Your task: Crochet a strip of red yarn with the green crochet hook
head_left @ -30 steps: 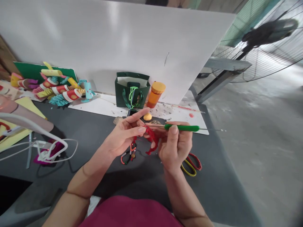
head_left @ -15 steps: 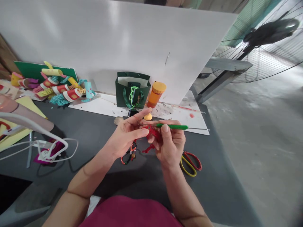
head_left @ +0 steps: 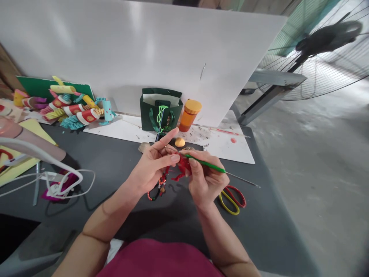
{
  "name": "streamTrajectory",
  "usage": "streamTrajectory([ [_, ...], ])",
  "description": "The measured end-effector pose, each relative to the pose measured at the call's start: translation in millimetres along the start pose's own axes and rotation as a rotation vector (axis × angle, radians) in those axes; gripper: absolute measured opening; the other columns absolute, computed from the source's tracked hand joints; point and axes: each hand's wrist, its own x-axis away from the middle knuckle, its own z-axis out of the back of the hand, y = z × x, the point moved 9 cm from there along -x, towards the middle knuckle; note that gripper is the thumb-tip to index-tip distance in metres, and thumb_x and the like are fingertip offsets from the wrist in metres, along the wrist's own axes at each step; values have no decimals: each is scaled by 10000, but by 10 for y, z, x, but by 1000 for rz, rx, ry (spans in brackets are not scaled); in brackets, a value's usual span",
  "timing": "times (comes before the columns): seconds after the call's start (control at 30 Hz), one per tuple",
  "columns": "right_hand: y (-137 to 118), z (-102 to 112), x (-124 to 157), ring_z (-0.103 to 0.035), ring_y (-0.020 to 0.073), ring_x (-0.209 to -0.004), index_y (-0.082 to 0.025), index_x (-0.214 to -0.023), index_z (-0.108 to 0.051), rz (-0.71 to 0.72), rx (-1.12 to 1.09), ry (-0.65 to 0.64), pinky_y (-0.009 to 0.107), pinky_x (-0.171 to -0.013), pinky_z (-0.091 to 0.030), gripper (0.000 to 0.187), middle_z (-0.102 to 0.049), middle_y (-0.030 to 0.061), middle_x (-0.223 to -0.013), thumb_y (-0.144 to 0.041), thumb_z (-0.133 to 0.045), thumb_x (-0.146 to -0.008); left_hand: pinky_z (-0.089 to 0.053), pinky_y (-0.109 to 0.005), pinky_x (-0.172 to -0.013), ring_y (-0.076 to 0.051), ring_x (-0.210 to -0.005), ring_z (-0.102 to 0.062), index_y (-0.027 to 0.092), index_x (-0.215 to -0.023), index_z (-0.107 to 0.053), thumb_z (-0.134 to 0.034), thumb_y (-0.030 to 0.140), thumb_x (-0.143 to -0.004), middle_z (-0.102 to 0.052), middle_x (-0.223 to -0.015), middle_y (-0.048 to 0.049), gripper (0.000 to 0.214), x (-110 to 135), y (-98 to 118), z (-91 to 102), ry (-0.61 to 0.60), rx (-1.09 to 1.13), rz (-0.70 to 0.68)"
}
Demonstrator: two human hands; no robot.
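Observation:
My left hand (head_left: 152,163) pinches a small piece of red crochet work (head_left: 183,166) between thumb and fingers, with the index finger stretched out. My right hand (head_left: 205,180) grips a crochet hook with a green handle (head_left: 208,164), tilted down to the right, its tip at the red yarn. Both hands hover above the dark grey table (head_left: 109,157). Under my left hand lies a beaded bracelet (head_left: 157,187).
Scissors with red and yellow handles (head_left: 232,197) lie right of my right hand. A green gift bag (head_left: 160,108), an orange bottle (head_left: 188,115) and a small yellow ball (head_left: 179,142) stand behind. Coloured paper crafts (head_left: 72,105) and white cables (head_left: 57,181) lie left. A fan (head_left: 323,50) stands right.
My right hand moved left toward the left hand and tilted the green hook from level to slanting down to the right. The red yarn piece bunched closer between the hands.

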Motion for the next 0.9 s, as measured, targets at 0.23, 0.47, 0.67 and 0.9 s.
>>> streamTrajectory([
  [0.23,-101,115,-11,-779,167,-694,-253,-1020,-748,35,205,68,278,-618,-629,109,-792,24,-855,-226,-643,-1007,-448,-190,-645,-55,-636,-510,308,-1157,-828,-917,135,-698,-625,-734,60,498,-19,37,-21,-33,-18,15],
  [0.47,161,127,-24,-745,177,-598,-290,-1031,-663,-189,-37,77,307,-540,-605,90,-754,7,-813,-368,-618,-1032,-488,-202,-693,-79,-699,-559,289,-1108,-850,-908,155,-685,-712,-817,21,448,-22,-5,30,-64,-44,66],
  [0.67,457,-67,23,-614,158,-436,-291,-929,-599,-489,-277,-31,266,-402,-474,223,-711,-41,-637,-503,-619,-996,-537,-286,-831,-126,-784,-660,288,-1079,-855,-902,167,-706,-783,-879,-4,395,9,-74,-31,-128,-35,112],
  [0.9,454,-147,92,-449,68,-354,-249,-860,-680,-556,-304,52,173,-296,-253,308,-650,-61,-620,-541,-779,-855,-579,-307,-860,-173,-899,-716,312,-1155,-831,-916,180,-723,-814,-956,-14,460,-3,52,-37,-75,-186,-41],
])
